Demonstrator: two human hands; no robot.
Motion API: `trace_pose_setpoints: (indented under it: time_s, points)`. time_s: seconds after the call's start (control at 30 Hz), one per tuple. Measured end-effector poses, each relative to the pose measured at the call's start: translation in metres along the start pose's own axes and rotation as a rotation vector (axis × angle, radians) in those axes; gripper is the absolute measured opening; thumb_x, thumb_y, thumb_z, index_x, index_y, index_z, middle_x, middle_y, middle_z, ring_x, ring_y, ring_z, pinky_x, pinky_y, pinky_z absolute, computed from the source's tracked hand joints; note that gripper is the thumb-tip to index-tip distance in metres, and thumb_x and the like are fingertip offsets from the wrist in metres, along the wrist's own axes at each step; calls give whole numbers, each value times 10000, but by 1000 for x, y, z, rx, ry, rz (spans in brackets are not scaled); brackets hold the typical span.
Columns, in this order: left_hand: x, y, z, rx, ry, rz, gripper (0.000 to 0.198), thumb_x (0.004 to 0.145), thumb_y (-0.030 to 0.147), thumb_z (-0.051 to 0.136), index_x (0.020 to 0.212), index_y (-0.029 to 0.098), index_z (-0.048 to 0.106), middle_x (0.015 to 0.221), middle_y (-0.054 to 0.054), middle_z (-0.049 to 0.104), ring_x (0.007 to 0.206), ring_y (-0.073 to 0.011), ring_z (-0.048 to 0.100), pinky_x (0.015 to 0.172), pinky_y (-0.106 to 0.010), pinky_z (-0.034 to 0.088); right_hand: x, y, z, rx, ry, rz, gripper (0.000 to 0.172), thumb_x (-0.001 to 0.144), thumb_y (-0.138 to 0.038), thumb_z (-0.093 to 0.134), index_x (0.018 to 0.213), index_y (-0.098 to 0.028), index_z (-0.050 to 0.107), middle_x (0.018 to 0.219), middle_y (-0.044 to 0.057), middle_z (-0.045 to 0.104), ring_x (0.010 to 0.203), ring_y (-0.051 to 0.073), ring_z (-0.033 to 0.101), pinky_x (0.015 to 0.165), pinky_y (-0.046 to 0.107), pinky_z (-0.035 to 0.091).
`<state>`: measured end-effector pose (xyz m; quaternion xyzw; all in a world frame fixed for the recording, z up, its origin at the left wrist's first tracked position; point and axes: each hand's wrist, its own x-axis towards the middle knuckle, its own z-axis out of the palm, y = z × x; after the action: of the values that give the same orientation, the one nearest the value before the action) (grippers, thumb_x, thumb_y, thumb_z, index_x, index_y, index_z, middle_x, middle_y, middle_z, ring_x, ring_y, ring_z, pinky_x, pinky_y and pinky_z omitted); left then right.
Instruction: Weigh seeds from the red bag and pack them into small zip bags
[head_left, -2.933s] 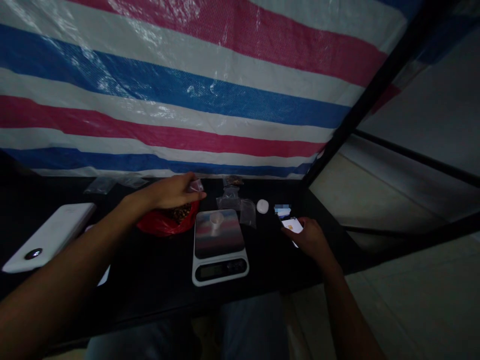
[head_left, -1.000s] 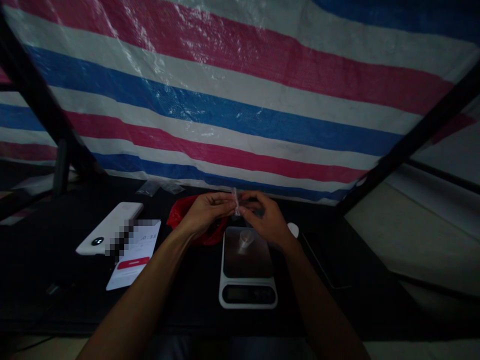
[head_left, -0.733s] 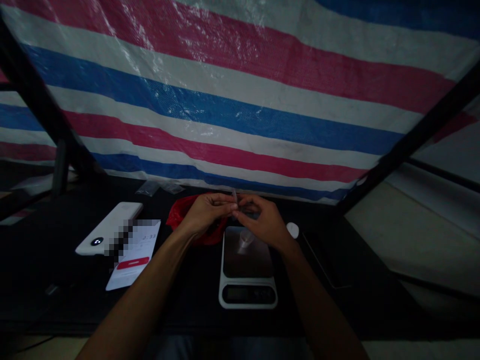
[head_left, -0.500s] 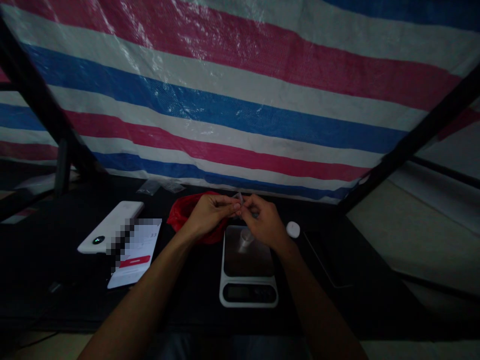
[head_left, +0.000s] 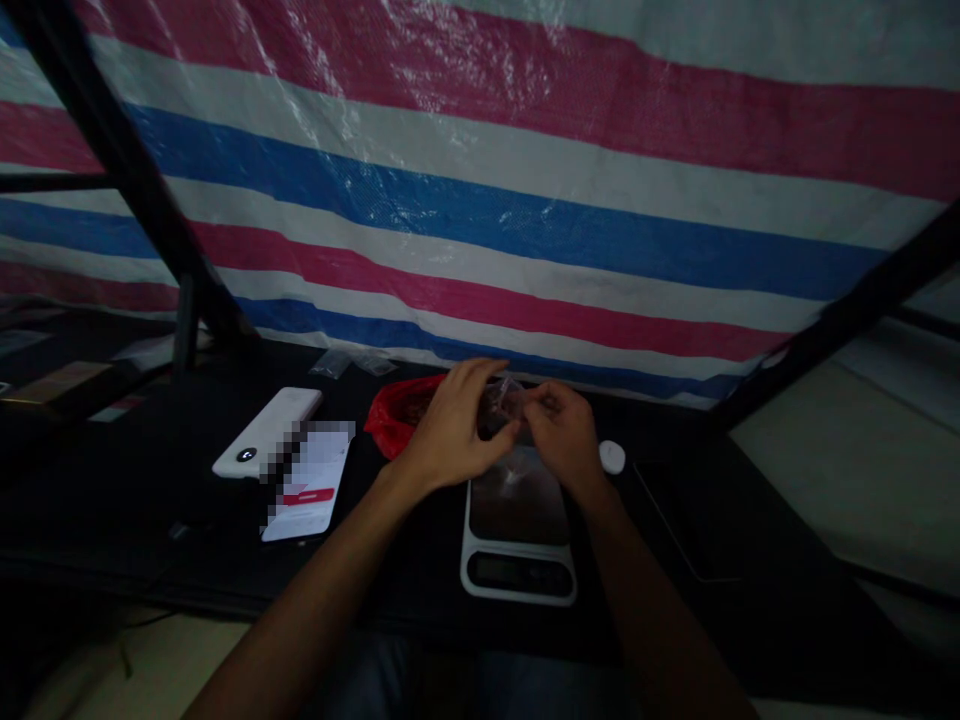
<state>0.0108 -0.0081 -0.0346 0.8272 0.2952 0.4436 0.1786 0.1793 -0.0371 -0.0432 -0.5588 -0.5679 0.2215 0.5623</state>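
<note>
- The left hand [head_left: 454, 430] is spread, thumb apart from fingers, over the right side of the red plastic bag [head_left: 386, 432].
- The right hand [head_left: 566, 432] pinches a small clear plastic bag [head_left: 511, 392] between thumb and fingers, just behind the kitchen scale [head_left: 517, 510].
- Whether the left hand touches the clear one, I cannot tell.

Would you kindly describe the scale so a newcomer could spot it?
Below the striped sheet, on the black table, find the red bag. The scale is right of it, lower in view. Unlike its neighbours, it carries a dark plate behind a black display panel.
</note>
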Motion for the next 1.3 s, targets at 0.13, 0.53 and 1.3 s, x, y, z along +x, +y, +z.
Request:
trace_pose_setpoints:
  time_s: [0.13, 0.53, 1.3]
  points:
    - [-4, -10, -3, 15, -122, 37, 635, 867, 394, 709, 1426, 179, 499, 1371, -149, 613, 1261, -303, 587, 1096, -448, 450, 0, -3, 4, 236, -111, 125, 162, 782, -366, 658, 730, -221, 606, 787, 36, 743, 697, 200, 705, 635, 343, 616]
    - [3, -11, -25, 148, -241, 32, 388, 985, 396, 518, 1307, 184, 561, 1278, -122, 660, 1129, -266, 653, 978, -392, 506, -7, -8, -1, -10, -130, -309, 104, 844, -325, 729, 909, -245, 737, 1322, 81, 590, 1232, 250, 579, 1049, 459, 506]
    - [74, -15, -78, 1003, -1067, 105, 397, 794, 384, 747, 1083, 113, 731, 1042, -195, 759, 929, -335, 696, 828, -413, 491, 12, 25, -12, 243, -30, 116, 235, 767, -386, 692, 916, -209, 733, 1187, 81, 726, 1076, 246, 658, 898, 376, 517]
